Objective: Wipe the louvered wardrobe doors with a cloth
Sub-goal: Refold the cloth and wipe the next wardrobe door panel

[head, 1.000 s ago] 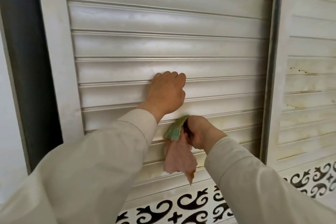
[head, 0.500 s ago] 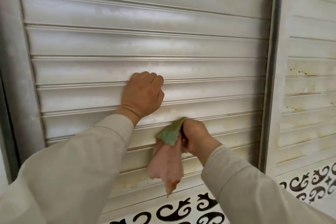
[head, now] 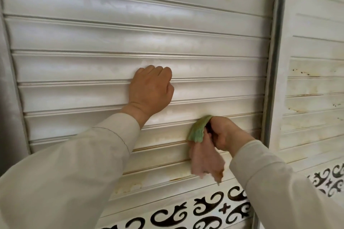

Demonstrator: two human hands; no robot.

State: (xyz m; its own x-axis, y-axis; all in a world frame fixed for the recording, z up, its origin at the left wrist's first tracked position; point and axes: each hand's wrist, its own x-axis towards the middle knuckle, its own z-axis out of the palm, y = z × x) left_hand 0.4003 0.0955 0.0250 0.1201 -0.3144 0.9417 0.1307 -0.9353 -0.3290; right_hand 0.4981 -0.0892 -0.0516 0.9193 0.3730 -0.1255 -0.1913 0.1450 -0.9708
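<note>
Two pale sleeves (head: 78, 169) come in from the bottom corners and reach up toward the door (head: 130, 39). The right hand (head: 226, 134) is lower and to the right, wrist bent, knuckles turned toward the slats, its fingers (head: 216, 132) curled tight round a bunched cloth (head: 202, 147). The cloth sits at the left side of that hand: its green part pokes up past the fingers and presses on a slat edge, while the pink part hangs loose below the hand, so the long axis runs roughly up and down, with the free end pointing down at the bottom slats. How the fingertips lie inside the bunch cannot be told, since the cloth hides them. The left hand (head: 151, 89) is higher and nearer the middle of the door, its arm slanting up from the lower left; its fingers are curled over, knuckles up, resting against a slat and holding nothing. The slats run side to side across the door, with yellow-brown stains on the lower ones. Below them is a band of black scroll pattern (head: 208, 208). To the right, past a grey frame (head: 275, 46), a second door (head: 314, 87) shows stained slats too.
</note>
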